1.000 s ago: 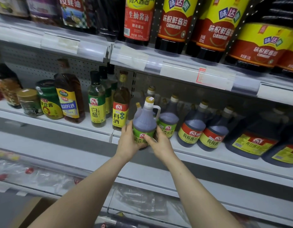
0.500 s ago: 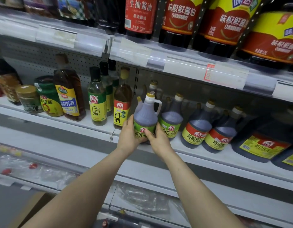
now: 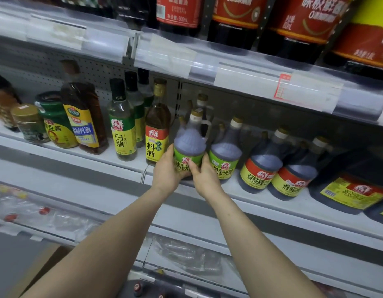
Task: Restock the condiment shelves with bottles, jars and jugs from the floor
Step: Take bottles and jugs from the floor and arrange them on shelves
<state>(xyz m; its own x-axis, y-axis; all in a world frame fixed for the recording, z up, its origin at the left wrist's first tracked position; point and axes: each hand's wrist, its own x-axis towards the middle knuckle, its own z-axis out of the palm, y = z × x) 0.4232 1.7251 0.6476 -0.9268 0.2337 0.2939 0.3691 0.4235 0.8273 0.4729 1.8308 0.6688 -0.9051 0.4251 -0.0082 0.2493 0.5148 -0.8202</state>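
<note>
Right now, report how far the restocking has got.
Done: the middle shelf already carries a jar, bottles and red-label jugs. In hand: left hand and right hand grip a green-label jug at the shelf front, beside its twin; its base is hidden, so I cannot tell if it is set down. Left: release it; a box shows below, contents unseen.

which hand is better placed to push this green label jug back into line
Probably the left hand: its palm cups the near left side of the green-label jug. The right hand has fingers squeezed between it and the neighbouring jug.
</note>
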